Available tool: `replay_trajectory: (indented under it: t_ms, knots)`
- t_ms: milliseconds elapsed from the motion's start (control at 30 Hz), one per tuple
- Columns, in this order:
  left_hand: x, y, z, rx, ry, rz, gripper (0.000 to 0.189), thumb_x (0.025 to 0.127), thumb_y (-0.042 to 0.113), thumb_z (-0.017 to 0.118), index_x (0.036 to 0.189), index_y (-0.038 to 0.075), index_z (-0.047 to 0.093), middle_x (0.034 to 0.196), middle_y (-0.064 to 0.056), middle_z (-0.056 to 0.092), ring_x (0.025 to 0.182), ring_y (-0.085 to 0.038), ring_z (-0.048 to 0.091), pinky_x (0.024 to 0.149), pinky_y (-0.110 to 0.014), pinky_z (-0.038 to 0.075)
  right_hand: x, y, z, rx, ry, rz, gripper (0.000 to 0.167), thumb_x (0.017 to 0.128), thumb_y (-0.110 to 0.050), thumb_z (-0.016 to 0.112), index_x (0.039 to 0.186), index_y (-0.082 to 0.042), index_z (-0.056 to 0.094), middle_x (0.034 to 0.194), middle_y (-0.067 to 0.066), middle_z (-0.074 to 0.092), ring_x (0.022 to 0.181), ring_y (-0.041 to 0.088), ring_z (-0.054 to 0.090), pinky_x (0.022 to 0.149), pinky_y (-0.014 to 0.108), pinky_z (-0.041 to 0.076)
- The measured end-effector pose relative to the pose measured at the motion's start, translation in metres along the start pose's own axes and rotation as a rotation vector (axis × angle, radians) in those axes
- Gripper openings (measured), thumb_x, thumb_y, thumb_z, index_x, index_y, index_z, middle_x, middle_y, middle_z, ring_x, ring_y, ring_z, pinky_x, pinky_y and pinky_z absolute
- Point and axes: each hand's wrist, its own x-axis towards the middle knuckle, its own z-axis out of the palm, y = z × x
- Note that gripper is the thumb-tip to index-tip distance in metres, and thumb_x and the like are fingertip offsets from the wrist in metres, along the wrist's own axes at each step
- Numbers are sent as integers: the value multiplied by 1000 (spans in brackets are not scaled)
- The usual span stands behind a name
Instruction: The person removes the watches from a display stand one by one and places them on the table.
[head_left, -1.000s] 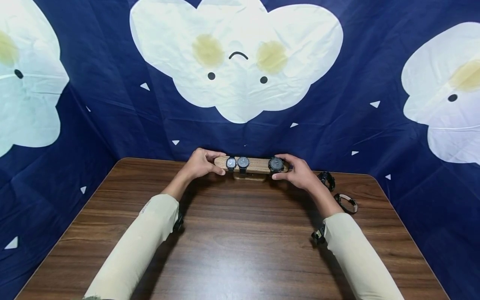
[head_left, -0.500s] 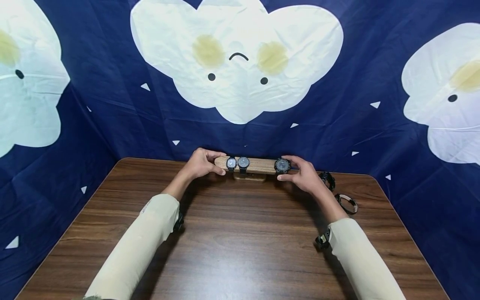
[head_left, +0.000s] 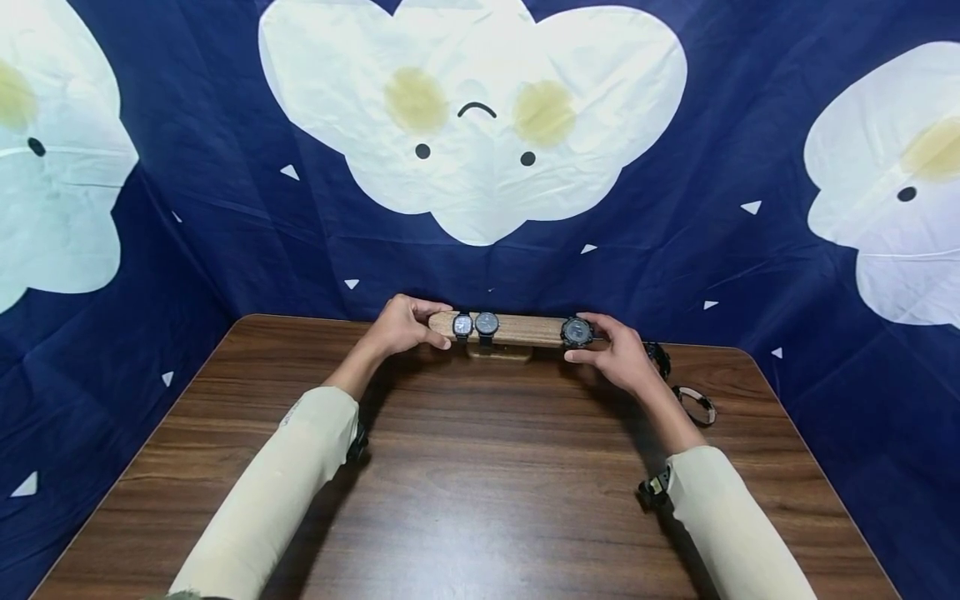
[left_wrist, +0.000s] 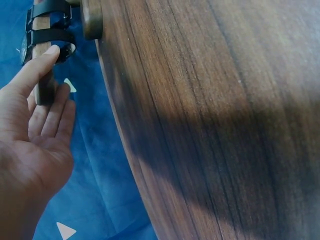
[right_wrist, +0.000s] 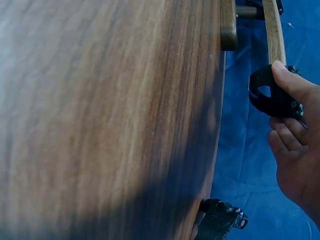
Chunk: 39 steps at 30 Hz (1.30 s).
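A wooden watch stand (head_left: 525, 330) with a horizontal bar stands at the table's far edge. Its left end is gripped by my left hand (head_left: 401, 327), thumb in front and fingers behind. Two watches hang on the bar near that hand: a square-faced watch (head_left: 462, 326) and a round dark watch (head_left: 487, 324). At the bar's right end, my right hand (head_left: 617, 354) pinches a chunky black watch (head_left: 577, 332) between thumb and fingers. In the right wrist view the closed strap (right_wrist: 262, 92) of this watch loops around the bar's end.
On the table (head_left: 465, 467), right of the stand, lie a black watch (head_left: 658, 360), partly covered by the right forearm, and a watch with a pale-lined strap (head_left: 696, 406). A dark blue curtain (head_left: 480, 279) with cloud prints rises right behind the table's far edge.
My right hand has slid the chunky black watch rightward along the bar to its right end. The left hand and the other two watches on the stand have stayed put.
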Motion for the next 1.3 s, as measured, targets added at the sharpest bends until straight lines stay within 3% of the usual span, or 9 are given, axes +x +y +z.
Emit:
replay_trajectory:
  t_ms: [167, 367, 700, 967, 1067, 1200, 1300]
  knots:
    - [1, -1, 0, 11, 7, -4, 67, 69, 0, 102, 132, 4, 81, 111, -12, 85, 83, -6, 73, 76, -19, 54, -7, 4, -3, 9, 16, 15, 79, 90, -28, 96, 159, -13, 61, 149, 17, 68, 135, 39, 65, 111, 59, 51]
    - [0, -2, 0, 11, 8, -8, 67, 68, 0, 102, 132, 4, 81, 113, -13, 84, 83, -6, 72, 75, -18, 53, -14, 8, -5, -17, 25, 17, 79, 91, -28, 95, 160, -10, 59, 158, 19, 61, 143, 41, 59, 114, 62, 49]
    - [0, -2, 0, 16, 8, -11, 67, 69, -1, 102, 133, 4, 81, 109, -13, 85, 84, -7, 72, 76, -19, 53, -24, 7, -12, -56, 55, 44, 79, 91, -30, 94, 159, -9, 60, 157, 19, 62, 147, 43, 54, 118, 64, 44]
    - [1, -1, 0, 20, 4, -2, 68, 69, 0, 101, 133, 4, 81, 111, -13, 84, 84, -7, 72, 76, -19, 53, -31, 11, -16, -71, 14, 95, 78, 92, -29, 93, 159, -9, 59, 160, 22, 59, 142, 44, 58, 114, 63, 48]
    - [1, -1, 0, 17, 7, -4, 68, 68, -1, 101, 133, 5, 81, 112, -12, 84, 83, -7, 72, 76, -19, 53, -33, 14, -18, -100, -6, 107, 78, 91, -29, 94, 157, -8, 61, 151, 22, 65, 133, 42, 62, 108, 60, 50]
    - [0, -1, 0, 15, 6, 0, 67, 68, -1, 101, 132, 5, 82, 112, -11, 84, 83, -7, 72, 76, -19, 53, -35, 18, -20, -133, -25, 120, 76, 88, -30, 96, 153, -8, 64, 125, 19, 70, 112, 37, 61, 96, 52, 48]
    - [0, -1, 0, 18, 11, 0, 67, 68, 0, 102, 132, 6, 82, 111, -10, 85, 83, -8, 72, 76, -20, 53, -36, 21, -23, -153, -38, 117, 76, 87, -30, 97, 152, -7, 66, 122, 20, 70, 112, 36, 60, 97, 52, 48]
